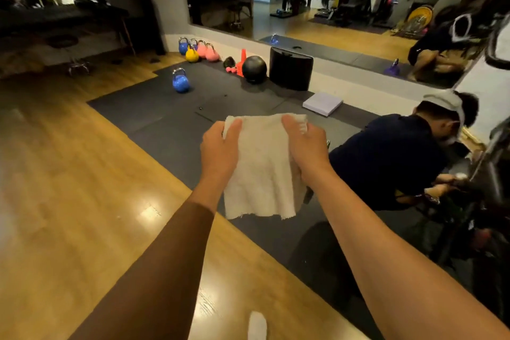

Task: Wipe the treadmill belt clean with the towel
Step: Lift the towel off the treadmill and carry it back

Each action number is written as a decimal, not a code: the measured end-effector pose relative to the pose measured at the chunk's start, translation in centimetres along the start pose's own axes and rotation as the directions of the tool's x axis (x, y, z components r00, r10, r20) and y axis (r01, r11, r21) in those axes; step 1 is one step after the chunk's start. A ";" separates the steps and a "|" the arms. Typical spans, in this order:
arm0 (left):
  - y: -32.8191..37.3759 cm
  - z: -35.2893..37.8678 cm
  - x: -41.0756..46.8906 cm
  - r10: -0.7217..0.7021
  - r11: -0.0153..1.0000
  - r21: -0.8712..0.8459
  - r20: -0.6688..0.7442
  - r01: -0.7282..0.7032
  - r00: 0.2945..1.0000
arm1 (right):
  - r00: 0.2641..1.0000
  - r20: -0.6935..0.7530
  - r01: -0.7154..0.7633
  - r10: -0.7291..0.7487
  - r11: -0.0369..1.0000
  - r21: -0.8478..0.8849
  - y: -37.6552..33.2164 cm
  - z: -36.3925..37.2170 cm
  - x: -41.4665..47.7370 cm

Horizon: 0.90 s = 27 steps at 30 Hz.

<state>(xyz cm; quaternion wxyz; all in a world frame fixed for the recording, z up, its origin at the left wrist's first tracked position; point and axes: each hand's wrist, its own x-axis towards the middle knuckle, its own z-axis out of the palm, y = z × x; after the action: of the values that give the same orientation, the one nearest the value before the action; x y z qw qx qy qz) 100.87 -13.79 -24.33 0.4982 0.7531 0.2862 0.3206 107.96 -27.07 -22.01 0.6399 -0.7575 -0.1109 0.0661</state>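
A white towel hangs in the air in front of me, spread out flat. My left hand pinches its upper left corner with the thumb on the near side. My right hand grips the upper right corner. Both arms are stretched forward over the edge where the wooden floor meets the dark rubber mat. A dark exercise machine stands at the right edge, mostly cut off; no treadmill belt is plainly visible.
A person in a dark shirt and pale cap crouches at the right by the machine. A blue kettlebell, more kettlebells, a black ball, a black pad and a white block lie along the mirrored wall.
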 end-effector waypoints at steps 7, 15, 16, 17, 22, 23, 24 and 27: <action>-0.4 4.9 19.1 0.061 0.997 -0.047 0.078 -0.058 0.995 | 1.000 -0.026 0.001 0.002 0.992 0.125 -1.8 6.7 17.4; -3.3 9.4 40.0 0.093 0.995 -0.055 0.092 -0.089 0.991 | 0.998 -0.062 0.026 -0.019 0.993 0.112 -2.6 16.2 36.5; -3.8 10.1 42.6 0.095 0.994 -0.061 0.096 -0.090 0.991 | 0.996 -0.081 0.035 -0.026 0.993 0.110 -2.6 17.4 38.9; -4.1 10.8 45.2 0.100 0.994 -0.064 0.103 -0.094 0.990 | 0.995 -0.099 0.036 -0.025 0.994 0.105 -2.7 18.5 41.2; -3.6 14.0 58.3 0.169 0.983 -0.095 0.170 -0.155 0.971 | 0.985 -0.171 0.056 -0.035 0.991 0.122 -4.3 22.9 52.2; -3.4 14.9 60.7 0.185 0.980 -0.106 0.180 -0.168 0.966 | 0.982 -0.186 0.059 -0.036 0.991 0.121 -4.7 23.4 54.5; -3.2 15.9 62.9 0.194 0.978 -0.116 0.190 -0.174 0.962 | 0.979 -0.201 0.061 -0.039 0.993 0.105 -5.1 23.8 56.6; -3.3 19.6 69.3 0.198 0.975 -0.140 0.225 -0.170 0.954 | 0.965 -0.256 0.074 -0.052 0.994 0.079 -5.2 24.8 63.8</action>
<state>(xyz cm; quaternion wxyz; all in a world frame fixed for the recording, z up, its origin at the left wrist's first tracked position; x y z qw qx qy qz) 159.23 28.24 -19.57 0.5406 0.7785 0.1333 0.2896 163.19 13.50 -18.49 0.6833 -0.7270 -0.0493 -0.0467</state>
